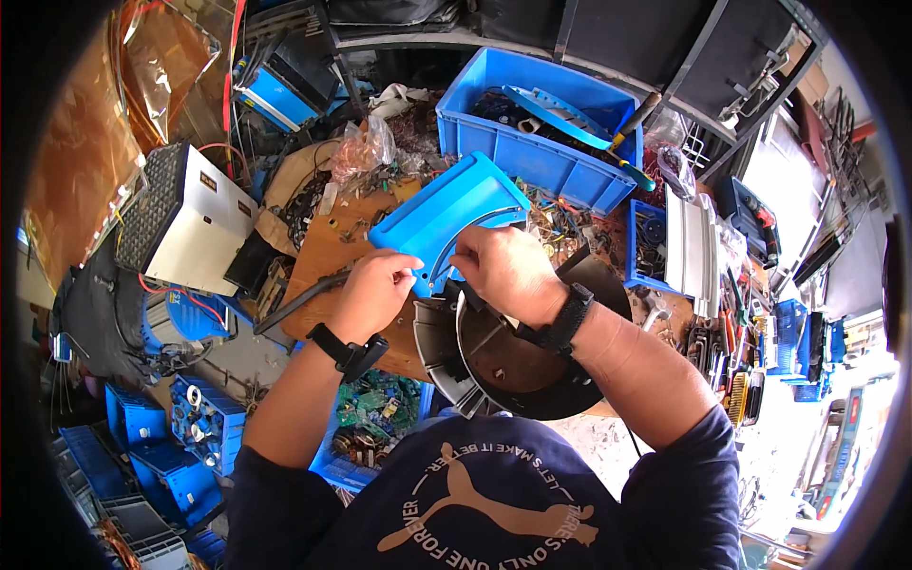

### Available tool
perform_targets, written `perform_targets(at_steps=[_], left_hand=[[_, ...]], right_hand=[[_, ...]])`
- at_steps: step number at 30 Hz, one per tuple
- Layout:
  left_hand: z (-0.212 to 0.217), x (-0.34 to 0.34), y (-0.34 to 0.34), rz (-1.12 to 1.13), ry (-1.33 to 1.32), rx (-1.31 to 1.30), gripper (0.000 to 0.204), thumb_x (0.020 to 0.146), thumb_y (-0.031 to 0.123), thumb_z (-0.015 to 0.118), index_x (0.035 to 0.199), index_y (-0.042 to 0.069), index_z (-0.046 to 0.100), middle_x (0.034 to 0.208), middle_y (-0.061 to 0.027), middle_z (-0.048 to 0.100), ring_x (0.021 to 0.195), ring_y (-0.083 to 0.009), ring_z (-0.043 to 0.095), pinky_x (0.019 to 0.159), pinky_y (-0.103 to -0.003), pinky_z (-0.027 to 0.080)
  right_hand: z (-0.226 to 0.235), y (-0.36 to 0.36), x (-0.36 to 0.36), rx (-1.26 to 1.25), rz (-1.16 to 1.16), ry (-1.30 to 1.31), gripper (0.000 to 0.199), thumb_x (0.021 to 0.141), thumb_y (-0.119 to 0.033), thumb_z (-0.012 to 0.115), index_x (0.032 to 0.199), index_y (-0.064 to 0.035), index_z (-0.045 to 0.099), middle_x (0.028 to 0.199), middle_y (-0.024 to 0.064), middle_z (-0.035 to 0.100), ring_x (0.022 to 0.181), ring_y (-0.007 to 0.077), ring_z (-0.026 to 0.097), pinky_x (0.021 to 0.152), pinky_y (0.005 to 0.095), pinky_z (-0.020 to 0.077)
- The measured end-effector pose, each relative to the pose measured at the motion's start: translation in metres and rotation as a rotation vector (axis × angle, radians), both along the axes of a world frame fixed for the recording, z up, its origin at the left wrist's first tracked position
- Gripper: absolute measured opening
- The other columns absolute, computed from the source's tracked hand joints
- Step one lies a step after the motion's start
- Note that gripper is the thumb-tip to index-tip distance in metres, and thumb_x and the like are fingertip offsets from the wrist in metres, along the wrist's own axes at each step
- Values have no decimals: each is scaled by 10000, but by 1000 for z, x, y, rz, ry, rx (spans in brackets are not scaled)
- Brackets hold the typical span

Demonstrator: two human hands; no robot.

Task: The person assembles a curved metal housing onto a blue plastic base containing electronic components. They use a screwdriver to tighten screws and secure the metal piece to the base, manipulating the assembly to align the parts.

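A bright blue plastic housing (439, 201) with a curved cut-out lies tilted on the wooden workbench (318, 249). At its near left corner is my left hand (378, 287), thumb and fingers closed together. My right hand (513, 269) is closed too, its curled fingers over the cut-out's right side. Whatever either hand pinches is too small or hidden to make out. Under my right wrist sits a round black drum-like part (541, 372) with a dirty, brownish inside. Against its left side stands a grey curved, ribbed piece (439, 344).
Behind the housing, a large blue crate (546, 157) holds parts and a yellow-and-black handled tool (636, 128). A white metal box (204, 223) stands left. Below the bench, a blue bin (356, 465) contains circuit boards. Hand tools (722, 342) crowd the right side.
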State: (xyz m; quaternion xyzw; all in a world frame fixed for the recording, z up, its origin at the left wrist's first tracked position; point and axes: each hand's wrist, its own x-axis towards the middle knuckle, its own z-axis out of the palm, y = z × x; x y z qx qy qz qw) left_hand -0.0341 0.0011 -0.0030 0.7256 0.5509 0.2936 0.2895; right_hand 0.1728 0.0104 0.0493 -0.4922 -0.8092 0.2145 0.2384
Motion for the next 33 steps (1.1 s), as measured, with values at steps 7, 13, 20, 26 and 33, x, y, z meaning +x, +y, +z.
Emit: perform_targets(at_steps=[7, 13, 20, 26, 33], left_hand=[[11, 8, 8, -127, -11, 7, 147, 781, 33, 615, 918, 5, 660, 866, -150, 639, 752, -278, 621, 691, -355, 497], [17, 12, 14, -254, 21, -5, 145, 776, 53, 614, 902, -1, 661, 868, -154, 639, 814, -297, 608, 731, -371, 480], [16, 10, 14, -284, -4, -24, 127, 758, 64, 633, 866, 5, 663, 848, -135, 635, 808, -292, 590, 727, -379, 463], [13, 5, 13, -326, 85, 100, 117, 731, 67, 658, 835, 14, 663, 808, -127, 632, 788, -290, 583, 717, -385, 464], [5, 7, 12, -189, 34, 127, 117, 692, 70, 690, 797, 25, 662, 727, -111, 619, 744, -279, 575, 663, -385, 460]], right_hand=[[-1, -3, -9, 23, 5, -39, 135, 786, -198, 626, 808, -66, 637, 692, 142, 633, 670, 319, 631, 608, 416, 498], [0, -3, -12, 27, 19, -103, 169, 796, -240, 632, 787, -71, 639, 678, 133, 631, 654, 314, 628, 592, 409, 496], [-1, -2, -16, 51, 49, -127, 167, 796, -244, 628, 781, -78, 635, 671, 125, 622, 651, 319, 619, 594, 422, 487], [4, 7, -20, 212, 282, -137, 152, 774, -227, 636, 812, -81, 633, 761, 116, 619, 746, 308, 616, 653, 414, 492], [22, 3, -30, 89, 31, -147, 234, 787, -278, 628, 785, -44, 640, 725, 152, 626, 696, 330, 629, 642, 419, 507]])
